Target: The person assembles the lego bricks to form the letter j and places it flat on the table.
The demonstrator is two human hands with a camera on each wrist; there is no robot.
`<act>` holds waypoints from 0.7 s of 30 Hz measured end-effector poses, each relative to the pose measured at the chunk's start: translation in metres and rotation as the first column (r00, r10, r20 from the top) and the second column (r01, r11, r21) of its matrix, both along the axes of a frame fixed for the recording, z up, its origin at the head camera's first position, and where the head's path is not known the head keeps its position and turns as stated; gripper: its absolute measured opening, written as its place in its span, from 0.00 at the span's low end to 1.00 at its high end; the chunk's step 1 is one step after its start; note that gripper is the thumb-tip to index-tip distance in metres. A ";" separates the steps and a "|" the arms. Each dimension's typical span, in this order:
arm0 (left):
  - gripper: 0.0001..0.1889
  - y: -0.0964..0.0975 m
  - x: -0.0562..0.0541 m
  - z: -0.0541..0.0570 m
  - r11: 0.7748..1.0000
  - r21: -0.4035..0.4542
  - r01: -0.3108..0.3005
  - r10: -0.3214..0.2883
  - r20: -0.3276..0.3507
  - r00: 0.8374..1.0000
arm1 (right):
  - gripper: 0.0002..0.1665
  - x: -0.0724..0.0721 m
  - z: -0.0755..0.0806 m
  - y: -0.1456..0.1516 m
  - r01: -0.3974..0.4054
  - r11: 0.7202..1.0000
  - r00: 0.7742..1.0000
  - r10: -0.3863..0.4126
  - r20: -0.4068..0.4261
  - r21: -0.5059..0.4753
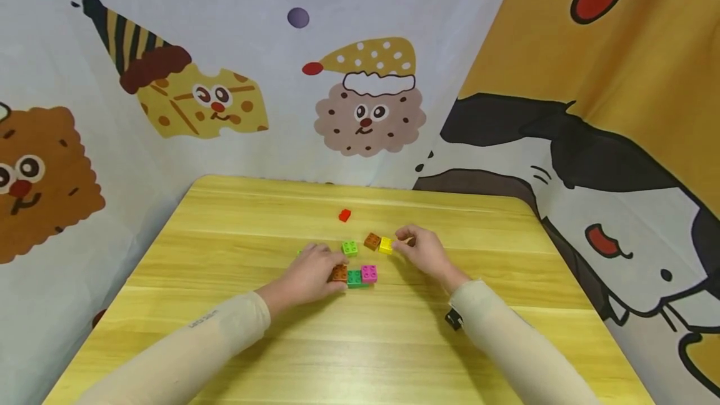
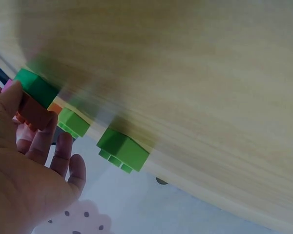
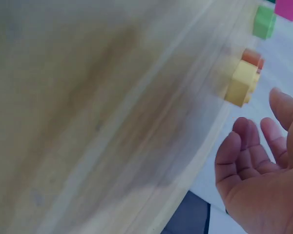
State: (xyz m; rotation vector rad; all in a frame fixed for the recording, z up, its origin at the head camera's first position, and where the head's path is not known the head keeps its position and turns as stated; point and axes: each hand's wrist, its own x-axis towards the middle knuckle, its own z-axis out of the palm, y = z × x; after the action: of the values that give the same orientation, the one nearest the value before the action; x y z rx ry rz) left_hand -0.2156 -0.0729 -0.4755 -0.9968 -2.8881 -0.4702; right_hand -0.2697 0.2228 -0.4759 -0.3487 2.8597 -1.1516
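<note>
My left hand point(image 1: 315, 270) pinches a brown toy brick point(image 1: 340, 273) between thumb and fingers. This brown brick sits on a dark green brick point(image 1: 354, 278), with a pink brick point(image 1: 369, 273) on the green one's other end. In the left wrist view, thumb and fingertips lie on the brown brick point(image 2: 35, 111), beneath the dark green brick point(image 2: 36, 87). My right hand point(image 1: 423, 251) is beside a yellow brick point(image 1: 385, 245), fingers loosely bent. The right wrist view shows a gap between that hand point(image 3: 268, 165) and the yellow brick point(image 3: 241, 84), with nothing held.
Another brown brick point(image 1: 372, 241) stands against the yellow one. A light green brick point(image 1: 350, 248) lies left of it, and a red brick point(image 1: 345, 215) farther back. Another light green brick point(image 2: 122, 150) is mostly hidden behind my left hand in the head view. A cartoon-printed cloth point(image 1: 292, 111) hangs behind the wooden table point(image 1: 253, 205).
</note>
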 end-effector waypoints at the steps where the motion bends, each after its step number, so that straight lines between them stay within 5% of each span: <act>1: 0.29 0.000 0.000 -0.001 1.000 0.002 0.004 -0.004 0.000 1.000 | 0.23 -0.002 -0.002 0.001 0.012 1.000 1.000 -0.012 0.004 0.015; 10: 0.24 0.002 0.000 -0.002 1.000 0.015 0.010 -0.010 -0.012 1.000 | 0.31 -0.013 -0.009 -0.005 -0.004 0.995 0.998 -0.001 0.058 0.097; 21: 0.24 0.002 0.000 -0.003 1.000 0.010 -0.007 0.007 -0.021 1.000 | 0.27 -0.010 -0.007 -0.013 0.013 0.988 0.997 -0.024 0.076 0.151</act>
State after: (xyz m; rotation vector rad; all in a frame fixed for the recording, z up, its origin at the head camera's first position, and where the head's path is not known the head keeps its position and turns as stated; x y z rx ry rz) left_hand -0.2156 -0.0709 -0.4785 -0.9844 -2.8666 -0.4704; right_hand -0.2795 0.2094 -0.4825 -0.2647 2.8640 -0.9225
